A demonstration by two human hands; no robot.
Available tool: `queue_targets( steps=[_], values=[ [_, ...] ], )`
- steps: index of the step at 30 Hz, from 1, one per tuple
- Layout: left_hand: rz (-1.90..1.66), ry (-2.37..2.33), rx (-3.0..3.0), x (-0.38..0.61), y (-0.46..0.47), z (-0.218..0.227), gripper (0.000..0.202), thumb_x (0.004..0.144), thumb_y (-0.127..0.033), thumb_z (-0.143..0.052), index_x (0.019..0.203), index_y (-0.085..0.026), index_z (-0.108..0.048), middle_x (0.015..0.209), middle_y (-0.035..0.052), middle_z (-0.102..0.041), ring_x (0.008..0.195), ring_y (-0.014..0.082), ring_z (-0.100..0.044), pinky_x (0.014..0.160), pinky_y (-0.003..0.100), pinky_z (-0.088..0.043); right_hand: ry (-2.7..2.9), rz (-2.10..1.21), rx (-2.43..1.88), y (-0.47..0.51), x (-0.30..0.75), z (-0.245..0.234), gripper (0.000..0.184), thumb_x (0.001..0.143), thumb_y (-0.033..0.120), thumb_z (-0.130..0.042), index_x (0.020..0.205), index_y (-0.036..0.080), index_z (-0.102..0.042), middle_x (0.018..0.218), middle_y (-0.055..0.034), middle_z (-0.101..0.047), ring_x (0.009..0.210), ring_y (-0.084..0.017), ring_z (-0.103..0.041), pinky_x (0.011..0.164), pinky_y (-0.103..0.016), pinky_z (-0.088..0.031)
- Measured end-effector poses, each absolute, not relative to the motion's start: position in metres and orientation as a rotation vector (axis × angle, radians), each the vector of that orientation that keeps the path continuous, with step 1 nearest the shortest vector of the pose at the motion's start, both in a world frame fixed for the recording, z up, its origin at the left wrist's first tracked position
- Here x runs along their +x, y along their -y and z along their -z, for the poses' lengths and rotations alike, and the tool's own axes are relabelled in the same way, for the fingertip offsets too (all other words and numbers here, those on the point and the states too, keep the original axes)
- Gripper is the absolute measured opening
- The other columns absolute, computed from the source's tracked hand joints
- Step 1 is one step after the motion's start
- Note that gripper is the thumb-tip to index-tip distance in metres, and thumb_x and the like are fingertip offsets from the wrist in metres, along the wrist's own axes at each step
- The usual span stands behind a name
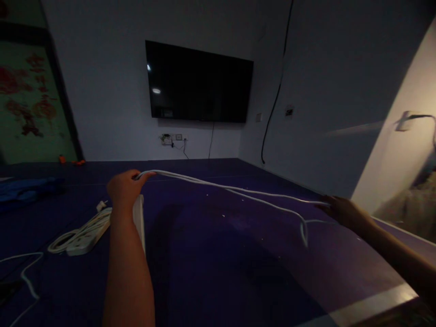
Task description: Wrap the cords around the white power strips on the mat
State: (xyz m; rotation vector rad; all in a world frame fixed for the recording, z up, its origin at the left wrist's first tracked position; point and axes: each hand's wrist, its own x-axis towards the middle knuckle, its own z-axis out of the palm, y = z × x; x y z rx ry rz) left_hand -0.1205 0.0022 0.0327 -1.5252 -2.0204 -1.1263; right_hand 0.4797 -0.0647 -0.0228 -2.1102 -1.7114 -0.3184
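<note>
A white cable [211,183] stretches in two strands between my two hands above a dark blue-purple surface [218,272]. On the left, my left hand [126,186] is closed around the cable, thumb pointing right. Over on the right, my right hand [335,209] pinches the upper strand; its fingers are dim and slightly blurred. The lower strand droops into a small loop short of my right hand. Partly hidden behind my left forearm is a long white object [139,213]. Left of that forearm lies a white power strip [83,243] with its cord bundled and its plug [101,205] beside it.
Another white cable [29,277] lies at the lower left, near a blue cloth [30,188]. Small orange objects [79,162] sit by the far door. A television [200,84] hangs on the back wall above sockets [175,137]. A black cord [272,113] runs down the right wall.
</note>
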Motion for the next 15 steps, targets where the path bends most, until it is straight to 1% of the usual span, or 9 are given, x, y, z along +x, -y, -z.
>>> queue_targets(
  steps=[2,4,6,7,9,11,12,13,15],
  values=[
    [1.135,2.047,-1.514,-0.124,-0.002,-0.032,0.054,0.075,-0.069,-0.044,0.073,-0.019,-0.066,0.069,0.0082,-0.064,0.066,0.0206,-0.055,0.054,0.028,-0.025,1.839,0.459,-2.148,0.067,0.492,0.023,0.016,0.083,0.019,-0.054,0.095,0.014,-0.064,0.096,-0.0149,-0.065,0.075,-0.021,-0.062,0.065,-0.029,-0.04],
    [1.131,2.054,-1.511,-0.122,-0.002,-0.032,0.055,0.076,-0.068,-0.042,0.075,-0.019,-0.067,0.071,0.0093,-0.065,0.067,0.0213,-0.056,0.054,0.028,-0.025,1.815,0.553,-2.15,0.068,0.496,0.021,0.022,0.084,0.016,-0.049,0.101,0.014,-0.063,0.105,-0.0176,-0.064,0.083,-0.023,-0.063,0.069,-0.03,-0.042],
    [1.133,2.056,-1.501,-0.116,-0.004,-0.032,0.057,0.076,-0.069,-0.041,0.075,-0.018,-0.067,0.073,0.0106,-0.066,0.068,0.0225,-0.056,0.053,0.028,-0.024,1.597,0.579,-2.117,0.067,0.492,0.019,0.025,0.086,0.019,-0.045,0.104,0.013,-0.061,0.112,-0.0205,-0.061,0.097,-0.026,-0.061,0.077,-0.032,-0.043],
    [1.134,2.059,-1.497,-0.113,-0.005,-0.033,0.058,0.076,-0.07,-0.04,0.074,-0.018,-0.067,0.074,0.011,-0.066,0.069,0.0229,-0.057,0.053,0.028,-0.024,1.427,0.495,-2.121,0.066,0.487,0.019,0.026,0.088,0.023,-0.044,0.104,0.013,-0.06,0.113,-0.0217,-0.061,0.101,-0.027,-0.06,0.08,-0.034,-0.044],
    [1.136,2.06,-1.51,-0.107,-0.006,-0.034,0.058,0.075,-0.071,-0.04,0.072,-0.019,-0.066,0.073,0.0113,-0.066,0.069,0.0234,-0.057,0.052,0.028,-0.023,1.072,0.067,-2.124,0.066,0.475,0.02,0.034,0.091,0.038,-0.038,0.099,0.014,-0.06,0.106,-0.0225,-0.064,0.098,-0.029,-0.062,0.078,-0.036,-0.047],
    [1.143,2.061,-1.534,-0.101,-0.007,-0.035,0.058,0.076,-0.071,-0.04,0.07,-0.019,-0.065,0.072,0.0112,-0.066,0.068,0.0232,-0.057,0.052,0.028,-0.023,0.814,-0.588,-1.976,0.068,0.462,0.027,0.046,0.092,0.05,-0.03,0.093,0.015,-0.06,0.092,-0.0206,-0.068,0.085,-0.028,-0.066,0.07,-0.037,-0.051],
    [1.151,2.07,-1.537,-0.099,-0.007,-0.035,0.058,0.076,-0.071,-0.04,0.071,-0.019,-0.065,0.073,0.0113,-0.067,0.069,0.0232,-0.057,0.052,0.029,-0.023,0.735,-0.869,-1.833,0.07,0.457,0.032,0.046,0.092,0.051,-0.029,0.092,0.016,-0.06,0.087,-0.0188,-0.07,0.078,-0.026,-0.068,0.068,-0.037,-0.052],
    [1.164,2.082,-1.528,-0.098,-0.007,-0.036,0.057,0.077,-0.07,-0.04,0.072,-0.019,-0.065,0.074,0.0116,-0.067,0.069,0.0234,-0.058,0.052,0.029,-0.023,0.689,-1.059,-1.677,0.071,0.453,0.037,0.041,0.093,0.048,-0.032,0.091,0.017,-0.059,0.084,-0.0161,-0.07,0.072,-0.023,-0.068,0.066,-0.034,-0.054],
    [1.188,2.118,-1.488,-0.097,-0.007,-0.036,0.058,0.079,-0.069,-0.038,0.074,-0.019,-0.066,0.078,0.0126,-0.068,0.071,0.0243,-0.058,0.052,0.029,-0.023,0.693,-1.166,-1.465,0.075,0.449,0.048,0.023,0.092,0.033,-0.042,0.086,0.019,-0.06,0.073,-0.0085,-0.071,0.052,-0.015,-0.063,0.055,-0.025,-0.052]
  ],
)
